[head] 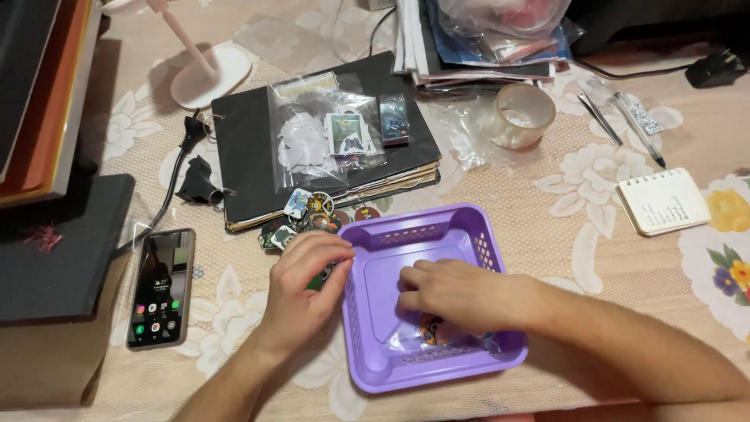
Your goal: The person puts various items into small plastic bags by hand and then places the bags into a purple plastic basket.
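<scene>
At the lower left of the frame you have a smartphone [161, 287] lying flat, its tall dark screen lit with small coloured icons. Upper centre, a clear plastic bag [320, 129] of stickers rests on the black binder [258, 148], with a small dark card packet [393, 119] just beside it. At the top edge you see more clear bags [500, 23].

1. Smartphone [161, 287], screen lit, lies left on the floral tablecloth [594, 258].
2. Black binder [250, 148] behind, clear sticker bag [316, 129] on top.
3. Tape roll [522, 115], two pens [621, 121], small spiral notepad [662, 201] right.
4. Pink lamp base [211, 74] back left.
</scene>
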